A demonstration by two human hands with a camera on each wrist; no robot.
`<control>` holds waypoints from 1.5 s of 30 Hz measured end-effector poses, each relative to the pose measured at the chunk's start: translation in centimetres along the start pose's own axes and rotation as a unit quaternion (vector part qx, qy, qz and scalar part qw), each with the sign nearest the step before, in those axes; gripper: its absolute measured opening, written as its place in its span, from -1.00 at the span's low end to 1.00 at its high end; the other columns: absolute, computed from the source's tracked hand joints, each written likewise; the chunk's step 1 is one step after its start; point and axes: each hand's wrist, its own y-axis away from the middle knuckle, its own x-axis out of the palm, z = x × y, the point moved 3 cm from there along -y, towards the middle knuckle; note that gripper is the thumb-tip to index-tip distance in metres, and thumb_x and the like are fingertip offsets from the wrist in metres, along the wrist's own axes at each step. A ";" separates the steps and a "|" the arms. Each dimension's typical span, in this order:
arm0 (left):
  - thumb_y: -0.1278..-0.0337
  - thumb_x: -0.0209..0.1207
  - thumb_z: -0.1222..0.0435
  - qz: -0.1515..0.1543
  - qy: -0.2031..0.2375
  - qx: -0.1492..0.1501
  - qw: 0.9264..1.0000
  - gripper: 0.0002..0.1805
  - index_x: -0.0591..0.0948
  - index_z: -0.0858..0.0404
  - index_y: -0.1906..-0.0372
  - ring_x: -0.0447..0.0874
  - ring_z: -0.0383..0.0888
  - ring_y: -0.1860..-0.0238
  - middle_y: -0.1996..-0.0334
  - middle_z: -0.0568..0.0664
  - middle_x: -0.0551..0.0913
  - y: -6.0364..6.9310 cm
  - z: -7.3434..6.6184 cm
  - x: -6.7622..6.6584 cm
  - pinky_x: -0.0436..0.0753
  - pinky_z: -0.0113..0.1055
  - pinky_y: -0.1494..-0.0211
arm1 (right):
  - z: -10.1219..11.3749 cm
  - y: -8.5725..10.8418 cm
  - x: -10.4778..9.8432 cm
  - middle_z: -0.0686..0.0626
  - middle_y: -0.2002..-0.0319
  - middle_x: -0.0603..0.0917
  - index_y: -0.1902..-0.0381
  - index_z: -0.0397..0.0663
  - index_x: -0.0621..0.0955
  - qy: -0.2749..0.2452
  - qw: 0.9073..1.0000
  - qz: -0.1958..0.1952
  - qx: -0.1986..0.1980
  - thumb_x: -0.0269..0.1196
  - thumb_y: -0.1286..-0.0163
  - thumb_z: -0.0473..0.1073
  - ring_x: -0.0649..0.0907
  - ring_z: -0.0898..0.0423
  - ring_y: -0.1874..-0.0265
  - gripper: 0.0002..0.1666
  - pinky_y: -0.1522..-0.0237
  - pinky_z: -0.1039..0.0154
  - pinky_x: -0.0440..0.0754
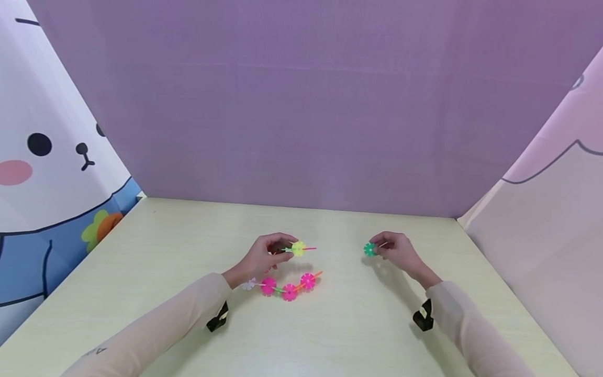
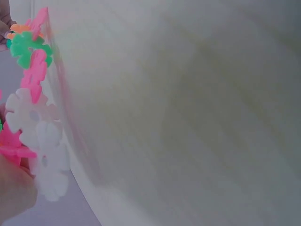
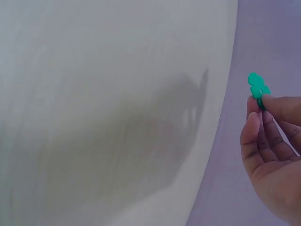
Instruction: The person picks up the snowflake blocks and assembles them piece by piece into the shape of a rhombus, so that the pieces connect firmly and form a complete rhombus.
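My left hand (image 1: pixel 259 257) pinches a short string of interlocked plastic snowflake discs. A yellow disc (image 1: pixel 299 248) and a pink edge-on one stick out to the right of its fingertips. Part of that string is hidden by the fingers. In the right wrist view, my right hand (image 3: pixel 277 160) pinches a single green snowflake disc (image 3: pixel 258 89) between thumb and fingertips. Just below the left hand lies a longer chain of joined discs (image 1: pixel 289 292), pink, green, orange and white. The left wrist view shows white discs (image 2: pixel 51 160) close to that hand.
The pale wooden table (image 1: pixel 348 330) runs back to a purple panel (image 1: pixel 301 115). Cartoon-printed cloths stand at the left (image 1: pixel 52 131) and right (image 1: pixel 556 225). A black strap piece (image 1: pixel 423 315) hangs at the right wrist, and another black piece (image 1: pixel 218 317) at the left.
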 end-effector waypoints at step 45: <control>-0.09 0.20 0.29 0.008 0.002 0.018 1.000 -0.66 0.55 0.15 -0.02 0.54 -0.15 0.31 0.08 0.08 0.59 -0.8 2.2 0.1 0.54 -0.23 0.54 | 8.4 -1.9 8.1 -0.13 0.35 0.67 0.25 -0.20 0.64 -0.040 0.996 0.067 -0.051 0.17 -0.24 -0.35 0.59 -0.19 0.35 -0.85 0.47 0.29 0.56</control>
